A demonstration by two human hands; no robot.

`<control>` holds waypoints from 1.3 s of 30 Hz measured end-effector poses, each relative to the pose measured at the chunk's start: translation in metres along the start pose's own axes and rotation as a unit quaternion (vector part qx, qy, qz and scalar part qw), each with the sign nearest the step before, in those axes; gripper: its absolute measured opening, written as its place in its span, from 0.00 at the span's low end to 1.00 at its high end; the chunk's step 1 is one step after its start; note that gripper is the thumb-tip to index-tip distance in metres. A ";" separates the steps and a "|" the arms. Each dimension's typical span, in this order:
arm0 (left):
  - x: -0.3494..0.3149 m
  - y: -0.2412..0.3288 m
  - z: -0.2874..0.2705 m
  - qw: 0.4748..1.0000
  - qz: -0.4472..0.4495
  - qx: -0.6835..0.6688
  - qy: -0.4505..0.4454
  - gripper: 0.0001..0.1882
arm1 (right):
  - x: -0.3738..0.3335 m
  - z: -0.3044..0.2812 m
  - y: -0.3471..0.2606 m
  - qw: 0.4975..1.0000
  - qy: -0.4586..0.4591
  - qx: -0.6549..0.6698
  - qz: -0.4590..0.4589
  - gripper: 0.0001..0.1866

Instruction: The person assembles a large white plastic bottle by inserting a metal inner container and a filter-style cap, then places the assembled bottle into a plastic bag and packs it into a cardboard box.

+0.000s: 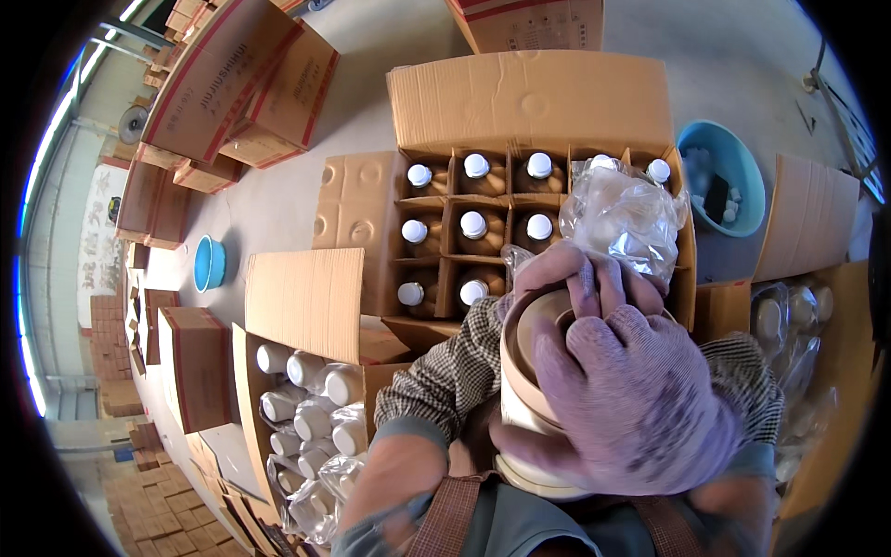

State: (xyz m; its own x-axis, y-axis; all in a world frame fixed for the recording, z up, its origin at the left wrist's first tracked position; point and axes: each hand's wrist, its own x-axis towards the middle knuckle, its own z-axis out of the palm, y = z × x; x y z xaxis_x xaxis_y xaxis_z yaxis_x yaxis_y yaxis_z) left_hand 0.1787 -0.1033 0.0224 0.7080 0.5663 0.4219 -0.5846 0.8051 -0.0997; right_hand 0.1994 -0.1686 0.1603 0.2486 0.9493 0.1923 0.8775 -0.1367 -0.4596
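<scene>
Both my hands wear greyish-purple knit gloves, and they are together at a cream-coloured round vessel (pixel 516 407) held close against my body. Its wide brownish mouth faces up. My right hand (pixel 631 399) wraps across the near side, fingers curled over the rim and thumb around the wall. Behind it my left hand (pixel 548 267) has its fingers bent over the far rim, partly covered by the right hand. Just beyond is a divided carton (pixel 529 97) of white-capped bottles (pixel 473 224). Crumpled clear plastic bags (pixel 622 218) lie on its right side.
An open carton (pixel 306 288) of plastic-wrapped white vessels (pixel 313 422) stands at my left, another carton (pixel 807 213) at my right. A blue basin (pixel 756 181) sits at the far right, a smaller one (pixel 210 264) on the left floor. Closed cartons (pixel 195 367) stand further left.
</scene>
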 end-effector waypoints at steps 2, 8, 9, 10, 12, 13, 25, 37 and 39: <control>-0.003 -0.008 0.013 0.997 0.023 -0.013 0.066 0.16 | 0.000 0.009 -0.004 0.999 0.016 -0.026 0.032 0.30; 0.027 0.061 -0.045 0.963 -0.201 0.169 -0.058 0.24 | -0.001 0.032 0.054 0.968 0.127 0.142 -0.164 0.20; 0.033 0.078 -0.043 0.938 -0.246 0.231 -0.078 0.27 | -0.003 0.033 0.064 0.962 0.107 0.171 -0.184 0.20; 0.039 0.086 -0.034 0.912 -0.261 0.301 -0.092 0.27 | -0.003 0.032 0.073 0.955 0.087 0.198 -0.203 0.20; 0.050 0.104 -0.010 0.842 -0.275 0.449 -0.120 0.26 | 0.003 0.031 0.098 0.932 0.015 0.257 -0.254 0.22; 0.052 0.108 0.007 0.803 -0.282 0.516 -0.099 0.24 | 0.003 0.038 0.110 0.898 0.043 0.328 -0.292 0.22; 0.031 0.067 -0.066 0.966 -0.129 0.166 -0.153 0.17 | 0.002 0.006 0.067 0.973 0.050 0.164 -0.156 0.32; 0.055 0.107 0.015 0.746 -0.179 0.625 -0.146 0.20 | 0.017 0.042 0.105 0.891 0.089 0.392 -0.213 0.23; 0.055 0.107 0.058 0.556 -0.151 0.807 -0.133 0.10 | 0.041 0.098 0.132 0.698 0.159 0.655 -0.243 0.24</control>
State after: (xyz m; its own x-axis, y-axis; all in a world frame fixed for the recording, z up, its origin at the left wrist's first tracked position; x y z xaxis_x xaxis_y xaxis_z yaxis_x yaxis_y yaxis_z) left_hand 0.1323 0.0039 0.0872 0.9119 0.2304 0.3398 -0.2012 -0.4705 0.8591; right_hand 0.2849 -0.1203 0.0220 0.3130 0.6549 0.6878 -0.1865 0.7525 -0.6316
